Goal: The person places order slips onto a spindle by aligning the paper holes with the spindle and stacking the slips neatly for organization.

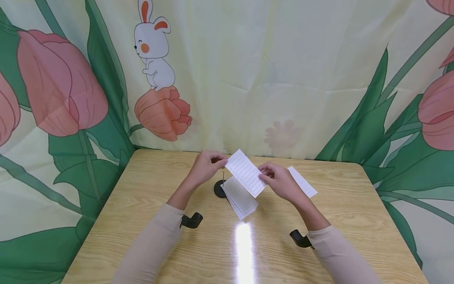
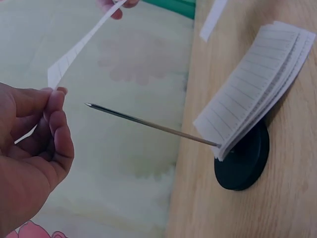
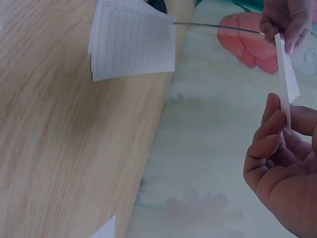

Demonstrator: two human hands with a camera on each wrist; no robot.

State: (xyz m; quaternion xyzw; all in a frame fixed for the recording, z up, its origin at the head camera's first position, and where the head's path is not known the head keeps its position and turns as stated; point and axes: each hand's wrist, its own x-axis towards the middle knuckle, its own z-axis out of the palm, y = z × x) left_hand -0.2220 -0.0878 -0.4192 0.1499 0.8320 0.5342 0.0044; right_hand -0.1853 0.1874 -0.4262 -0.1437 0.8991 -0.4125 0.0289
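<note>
Both hands hold up one lined paper slip above a bill spike. My left hand pinches the slip's left corner between thumb and fingers, close to the tip of the metal spike. At the opposite edge, my right hand pinches it with thumb and fingertips. The spike rises from a round black base on the table. Several lined slips are pierced at one end and lie low on the spike, fanned a little and reaching out past the base.
Another white slip lies on the wooden table to the right, partly behind the right forearm. A printed curtain with tulips and a rabbit hangs along the table's back edge. Black wrist mounts stick out from both sleeves.
</note>
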